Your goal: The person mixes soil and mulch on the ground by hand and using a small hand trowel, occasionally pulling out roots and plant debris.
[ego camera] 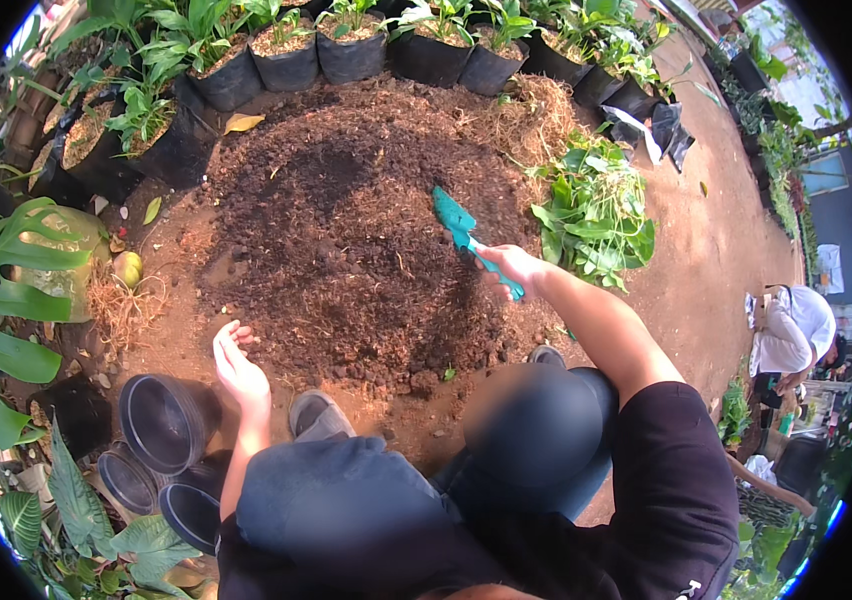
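Note:
My right hand (508,271) is closed round the handle of a green hand trowel (456,217), right of the picture's middle. The trowel's blade points up and left, over a broad heap of dark, loose soil (336,247); whether it touches the soil is hard to tell. At the heap's lower left edge, my left hand (240,364) holds nothing, its palm turned towards the soil and its fingers slightly bent. Right of the trowel lies a pile of pulled green leafy plants (595,214), with a clump of dry roots (535,120) above it.
Black grow bags with plants (351,56) curve round the heap's far side. Empty black plastic pots (167,424) stand at lower left, near a green fruit (128,268) and roots (122,307). A monstera leaf (13,292) reaches in from the left. Another person (786,330) bends over at far right.

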Tool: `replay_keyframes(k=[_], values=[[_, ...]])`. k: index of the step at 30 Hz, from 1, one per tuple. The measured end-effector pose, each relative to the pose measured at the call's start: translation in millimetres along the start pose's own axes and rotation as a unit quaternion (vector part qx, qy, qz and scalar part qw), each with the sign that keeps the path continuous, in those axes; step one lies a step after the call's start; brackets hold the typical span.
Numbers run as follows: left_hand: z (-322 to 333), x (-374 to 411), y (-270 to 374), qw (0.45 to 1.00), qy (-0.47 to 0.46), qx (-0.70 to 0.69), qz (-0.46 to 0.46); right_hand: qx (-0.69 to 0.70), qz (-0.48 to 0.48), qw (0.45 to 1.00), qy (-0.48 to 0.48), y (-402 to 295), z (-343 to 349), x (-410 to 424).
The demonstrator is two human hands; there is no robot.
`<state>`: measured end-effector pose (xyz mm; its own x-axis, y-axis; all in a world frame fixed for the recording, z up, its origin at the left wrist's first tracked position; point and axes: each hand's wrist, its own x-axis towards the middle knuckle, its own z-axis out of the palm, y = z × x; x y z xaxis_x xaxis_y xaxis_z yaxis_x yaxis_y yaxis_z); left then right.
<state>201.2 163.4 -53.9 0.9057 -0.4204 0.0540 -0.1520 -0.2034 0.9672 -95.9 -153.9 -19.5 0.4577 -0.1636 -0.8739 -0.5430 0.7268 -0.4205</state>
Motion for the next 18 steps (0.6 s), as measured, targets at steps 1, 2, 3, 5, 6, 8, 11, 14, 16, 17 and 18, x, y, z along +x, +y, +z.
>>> replay_keyframes(k=[1, 2, 3, 5, 6, 8, 11, 14, 16, 17, 18], values=[[-0.4, 0.3, -0.5, 1.000, -0.001, 0.005, 0.000, -0.072, -0.003, 0.996, 0.048, -7.8, 7.9, -2.2], [-0.4, 1.0, -0.5, 1.000, -0.003, 0.009, 0.001, -0.101, -0.003, 0.993, 0.060, -15.0, 13.3, -4.4], [3.8, 0.7, -1.2, 1.000, -0.009, 0.009, -0.001, -0.130, -0.001, 0.988, 0.079, -20.0, 13.8, -10.3], [7.2, -0.4, -0.3, 1.000, -0.014, 0.013, -0.002, -0.280, -0.025, 0.952, 0.119, -25.3, 18.1, -27.6], [4.5, 0.0, -0.6, 1.000, -0.011, 0.018, -0.006, -0.340, -0.022, 0.930, 0.136, -31.5, 29.4, -44.9], [5.7, -1.8, -1.5, 0.999, -0.017, 0.021, -0.017, -0.398, -0.014, 0.905, 0.152, -30.5, 29.8, -72.9], [0.0, -1.9, -5.7, 0.999, -0.019, 0.025, -0.026, -0.492, -0.022, 0.851, 0.180, -35.8, 30.1, -119.8], [2.9, -1.9, -7.3, 0.999, -0.022, 0.036, -0.028, -0.658, -0.134, 0.695, 0.258, -21.8, -11.8, -137.0], [4.8, -2.9, -6.8, 0.999, -0.028, 0.038, -0.026, -0.702, -0.114, 0.632, 0.308, -16.0, -30.3, -132.3], [4.3, -3.5, -6.3, 0.998, -0.029, 0.041, -0.025, -0.712, -0.102, 0.617, 0.320, -16.3, -37.3, -124.0], [2.0, -3.6, -6.6, 0.998, -0.032, 0.046, -0.023, -0.721, -0.091, 0.602, 0.331, -14.9, -41.4, -112.8]])
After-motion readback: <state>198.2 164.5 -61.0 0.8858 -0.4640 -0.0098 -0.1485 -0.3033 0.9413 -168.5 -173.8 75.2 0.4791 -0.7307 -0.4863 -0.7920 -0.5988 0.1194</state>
